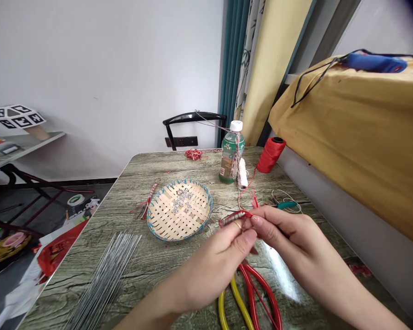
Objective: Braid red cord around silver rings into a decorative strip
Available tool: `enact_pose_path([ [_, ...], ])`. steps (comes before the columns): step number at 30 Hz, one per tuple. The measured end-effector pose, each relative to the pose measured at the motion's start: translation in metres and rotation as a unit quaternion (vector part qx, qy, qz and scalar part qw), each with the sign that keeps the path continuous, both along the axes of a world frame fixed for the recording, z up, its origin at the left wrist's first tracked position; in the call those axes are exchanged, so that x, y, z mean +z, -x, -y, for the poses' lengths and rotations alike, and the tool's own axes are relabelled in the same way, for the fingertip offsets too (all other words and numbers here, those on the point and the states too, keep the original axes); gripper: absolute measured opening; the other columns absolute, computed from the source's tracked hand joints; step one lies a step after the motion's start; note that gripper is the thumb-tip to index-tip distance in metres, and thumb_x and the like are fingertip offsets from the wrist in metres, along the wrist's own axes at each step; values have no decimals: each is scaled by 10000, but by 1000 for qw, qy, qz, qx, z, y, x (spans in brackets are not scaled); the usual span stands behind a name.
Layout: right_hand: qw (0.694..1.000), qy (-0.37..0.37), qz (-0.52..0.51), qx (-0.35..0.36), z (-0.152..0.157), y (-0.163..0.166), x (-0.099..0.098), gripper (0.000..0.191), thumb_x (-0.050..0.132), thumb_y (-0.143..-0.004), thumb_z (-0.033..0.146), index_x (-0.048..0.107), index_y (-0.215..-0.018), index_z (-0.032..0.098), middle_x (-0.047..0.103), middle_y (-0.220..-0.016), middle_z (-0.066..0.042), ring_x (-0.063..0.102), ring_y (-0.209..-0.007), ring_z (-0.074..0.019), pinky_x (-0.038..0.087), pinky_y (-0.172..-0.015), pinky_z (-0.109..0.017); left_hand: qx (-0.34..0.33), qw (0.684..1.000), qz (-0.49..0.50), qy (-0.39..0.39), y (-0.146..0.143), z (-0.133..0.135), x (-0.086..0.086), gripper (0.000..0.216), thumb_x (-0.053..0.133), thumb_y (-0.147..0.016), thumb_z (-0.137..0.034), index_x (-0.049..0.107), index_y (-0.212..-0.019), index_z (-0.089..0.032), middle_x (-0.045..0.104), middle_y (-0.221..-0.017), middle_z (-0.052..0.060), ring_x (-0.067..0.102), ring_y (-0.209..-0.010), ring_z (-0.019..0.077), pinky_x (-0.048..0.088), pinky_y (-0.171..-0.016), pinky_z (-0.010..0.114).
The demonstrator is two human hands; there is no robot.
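Note:
Both hands meet above the table, closed on a narrow red braided cord (231, 218) with a pale stripe along it. Its left end sticks out past the fingers of my left hand (232, 250). My right hand (277, 224) pinches the other part between thumb and forefinger; the fingers cover the exact spot. Below the hands lie red-handled pliers (266, 291) and a yellow-handled tool (239, 300), their heads mostly hidden. Left of the hands, a round woven bamboo tray (161, 222) with a blue-stitched rim holds small clear beads (183, 200).
A bundle of metal wires (106, 279) lies front left. Behind the hands stand a green-labelled bottle (231, 153), a white thread spool (242, 173) and a red thread spool (271, 155). Red-white cord scraps (193, 154) lie at the back; a teal-handled tool (287, 205) sits right.

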State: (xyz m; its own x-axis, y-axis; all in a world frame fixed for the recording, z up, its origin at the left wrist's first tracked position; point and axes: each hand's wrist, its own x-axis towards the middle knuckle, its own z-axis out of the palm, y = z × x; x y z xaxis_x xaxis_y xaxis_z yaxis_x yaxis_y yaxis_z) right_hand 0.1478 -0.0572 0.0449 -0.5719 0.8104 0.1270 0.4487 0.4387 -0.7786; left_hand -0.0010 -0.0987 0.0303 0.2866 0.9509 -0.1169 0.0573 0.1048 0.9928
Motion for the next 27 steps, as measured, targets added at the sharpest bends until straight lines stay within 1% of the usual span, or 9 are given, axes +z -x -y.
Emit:
enact_pose_path([
  [2,1000,27,-13,8,1,0,1,276,371,-901,325,503,-711,174,543,-660,-3,482,-599,-116,366,-532,-205,55,998,2,-37,-3,-2,-3,357,379,-890,-370,514,-1211,-293,570,-1192,-4,508,-1038,142,361,-903,259],
  [5,996,79,-22,19,1,1,1,285,361,-903,345,479,-706,176,479,-628,16,427,-571,-101,342,-500,-193,94,994,-7,-59,-1,-4,-4,370,399,-886,-356,496,-1235,-282,509,-1283,-10,416,-1180,151,269,-1012,271],
  [7,995,95,-28,25,1,3,0,298,352,-905,351,462,-691,175,447,-622,21,400,-568,-97,332,-498,-191,101,993,11,-58,0,-5,-3,364,413,-884,-348,514,-1223,-267,509,-1287,-6,406,-1199,156,254,-1031,275],
  [10,997,67,-17,29,1,7,-2,296,348,-909,327,457,-681,174,430,-614,25,377,-557,-93,311,-499,-196,108,991,51,-52,2,-5,-2,329,434,-879,-334,563,-1173,-260,519,-1277,-8,439,-1172,160,287,-1015,270],
  [16,999,10,5,36,7,10,-10,272,384,-901,269,455,-656,176,400,-552,48,348,-492,-77,276,-483,-200,106,983,149,-32,5,-2,-1,263,437,-887,-260,654,-1034,-238,607,-1137,5,455,-1147,176,319,-980,285],
  [21,995,62,-23,69,5,10,-12,317,367,-912,305,535,-687,160,462,-525,44,429,-491,-74,327,-511,-190,101,971,218,-9,1,0,1,272,389,-901,-233,657,-919,-189,615,-1032,38,488,-1062,191,358,-915,311],
  [23,992,72,-4,100,-3,6,-11,357,389,-902,319,536,-624,152,492,-540,32,449,-514,-79,336,-518,-194,105,973,203,-37,1,1,2,291,364,-910,-235,634,-811,-194,610,-870,24,493,-1012,171,340,-905,289],
  [25,989,68,44,126,-14,-1,-10,298,450,-870,320,581,-662,151,535,-600,17,473,-561,-97,339,-520,-204,134,974,155,-94,2,1,3,306,350,-915,-243,581,-721,-197,558,-769,8,494,-949,149,326,-884,261],
  [27,992,60,56,100,-26,-9,-8,163,521,-826,277,629,-888,172,592,-828,-18,524,-712,-132,388,-648,-240,137,979,92,-118,4,1,4,302,346,-916,-263,536,-691,-195,518,-740,-1,497,-834,132,345,-811,250],
])
